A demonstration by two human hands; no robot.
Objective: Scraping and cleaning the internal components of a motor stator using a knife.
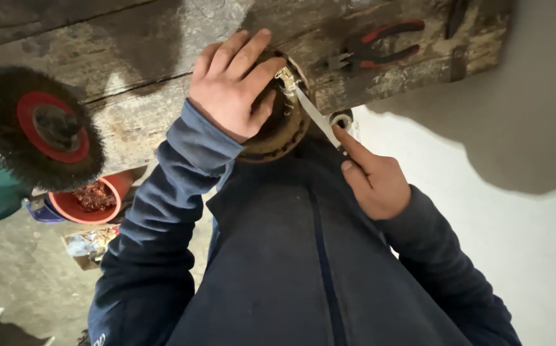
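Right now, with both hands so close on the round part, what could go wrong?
1. The right hand pushes a thin blade toward the left hand; a slip may cut those fingers.
2. The round rusty part sits at the bench edge, so it may slide off.

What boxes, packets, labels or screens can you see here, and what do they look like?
Cardboard box: on the floor at lower left, below the red bowl; brown, open, with shiny crumpled wrappers inside.
Blue packet or container: beside the red bowl, mostly hidden.
No labels, signs or screens show.
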